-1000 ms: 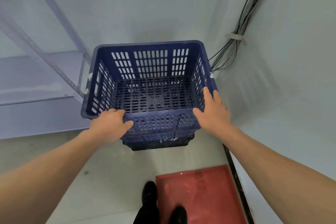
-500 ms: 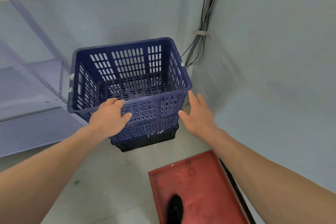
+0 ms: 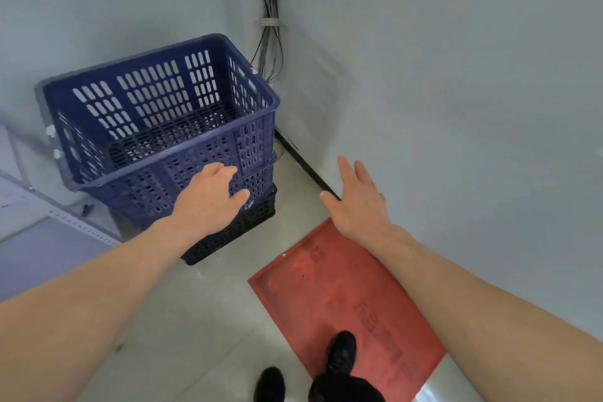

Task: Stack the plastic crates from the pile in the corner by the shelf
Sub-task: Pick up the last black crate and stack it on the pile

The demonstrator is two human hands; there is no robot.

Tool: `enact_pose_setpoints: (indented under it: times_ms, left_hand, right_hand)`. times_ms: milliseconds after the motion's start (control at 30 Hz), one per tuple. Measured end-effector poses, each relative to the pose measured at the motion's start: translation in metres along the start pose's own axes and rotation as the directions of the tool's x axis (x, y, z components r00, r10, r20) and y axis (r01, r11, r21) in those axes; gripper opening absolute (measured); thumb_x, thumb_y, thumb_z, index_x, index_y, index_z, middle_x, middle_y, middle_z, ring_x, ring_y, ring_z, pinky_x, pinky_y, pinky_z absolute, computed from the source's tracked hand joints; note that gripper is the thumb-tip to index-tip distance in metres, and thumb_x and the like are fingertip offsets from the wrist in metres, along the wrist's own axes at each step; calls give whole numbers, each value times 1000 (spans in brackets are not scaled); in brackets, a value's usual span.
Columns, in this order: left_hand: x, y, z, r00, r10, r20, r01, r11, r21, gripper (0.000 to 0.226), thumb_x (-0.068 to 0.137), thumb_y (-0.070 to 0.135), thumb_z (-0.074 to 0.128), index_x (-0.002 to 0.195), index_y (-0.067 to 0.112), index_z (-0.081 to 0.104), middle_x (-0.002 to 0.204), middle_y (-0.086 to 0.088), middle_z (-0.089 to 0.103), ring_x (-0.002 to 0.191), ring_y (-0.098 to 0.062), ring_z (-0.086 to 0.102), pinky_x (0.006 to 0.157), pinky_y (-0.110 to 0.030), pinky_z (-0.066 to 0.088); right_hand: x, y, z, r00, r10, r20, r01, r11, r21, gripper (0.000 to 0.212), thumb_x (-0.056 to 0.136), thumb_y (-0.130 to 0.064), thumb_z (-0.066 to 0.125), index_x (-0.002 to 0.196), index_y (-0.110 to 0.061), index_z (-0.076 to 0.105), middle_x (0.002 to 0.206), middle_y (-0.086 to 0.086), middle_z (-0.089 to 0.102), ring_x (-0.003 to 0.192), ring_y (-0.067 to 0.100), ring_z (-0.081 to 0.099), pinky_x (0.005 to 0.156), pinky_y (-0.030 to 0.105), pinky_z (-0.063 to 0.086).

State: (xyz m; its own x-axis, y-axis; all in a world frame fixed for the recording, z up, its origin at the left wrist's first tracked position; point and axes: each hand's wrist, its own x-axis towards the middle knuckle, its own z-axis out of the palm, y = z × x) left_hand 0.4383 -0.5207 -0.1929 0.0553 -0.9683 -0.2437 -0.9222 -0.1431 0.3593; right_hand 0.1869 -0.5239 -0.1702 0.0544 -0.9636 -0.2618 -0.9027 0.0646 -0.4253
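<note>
Down in the corner, a blue plastic crate [image 3: 156, 127] is seen stacked on another blue crate [image 3: 257, 183], and both are set on a black crate [image 3: 238, 232] on the floor. A metal shelf [image 3: 65, 222] is seen just left of the stack. The left hand [image 3: 208, 202] is held open in front of the blue crate's near wall; whether it touches cannot be told. The right hand [image 3: 355, 202] is held open in the air, apart from the crates, above a red tray [image 3: 342, 300]. Two black shoes [image 3: 339, 356] are seen below.
</note>
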Motion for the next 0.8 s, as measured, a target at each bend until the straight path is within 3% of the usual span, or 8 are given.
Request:
enact_pose_setpoints:
  times_ms: [333,700,800]
  left_hand:
    - [-61,109,68,954,274,124,-273,962,-25,63,94,44,51,147,14,37,155,-7,31,136,-29,39,108,-45,37]
    - [-213,235,160,815,525,244,-539,842,-9,63,93,43,52,147,15,38,157,-7,30,143,-23,31,114,-41,30]
    - [-262,262,178,783,564,263,-579,815,-21,63,92,43,53,147,15,39,156,-5,31,135,-26,42,112,-41,34]
  right_hand:
    - [-126,110,-2,958,266,-106,-254,961,112,76,102,-39,52,165,-23,12,172,14,11,155,31,22,118,49,26]
    - [-342,241,4,822,537,-189,-494,838,231,75,101,-39,52,164,-23,14,170,14,15,153,33,26,116,53,31]
    - [-402,266,6,787,582,-204,-533,808,251,75,100,-40,52,163,-23,16,168,14,19,150,35,30,114,53,34]
